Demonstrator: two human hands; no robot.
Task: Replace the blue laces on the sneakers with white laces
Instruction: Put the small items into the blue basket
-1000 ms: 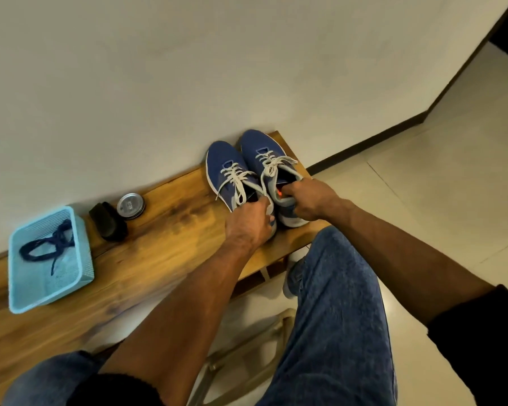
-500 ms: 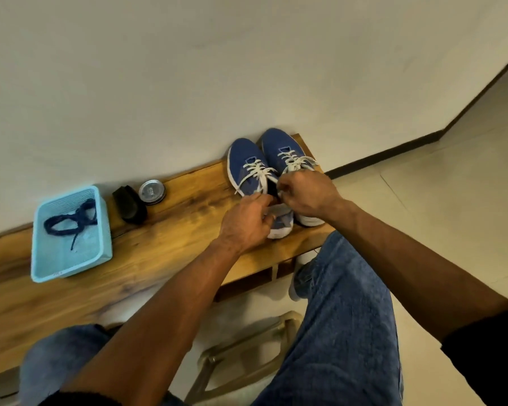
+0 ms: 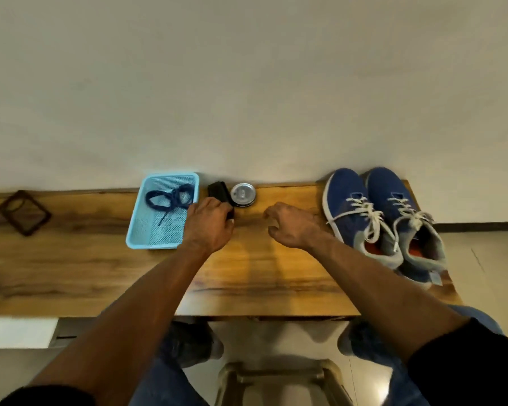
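Note:
Two blue sneakers (image 3: 376, 209) with white laces (image 3: 367, 213) stand side by side at the right end of the wooden bench (image 3: 261, 273), toes to the wall. The blue laces (image 3: 170, 199) lie bunched in a light blue basket (image 3: 135, 230) further left. My left hand (image 3: 210, 227) grips a black brush (image 3: 219, 191) beside the basket. My right hand (image 3: 294, 227) hovers over the bench left of the sneakers, fingers loosely curled and holding nothing.
A round silver tin (image 3: 243, 194) sits by the wall next to the brush. A dark diamond-shaped frame (image 3: 24, 212) lies at the far left of the bench. A stool (image 3: 276, 382) stands below, between my knees.
Both hands have let go of the sneakers and moved left. My left hand has taken hold of the black brush; my view has swung left to centre on the bench.

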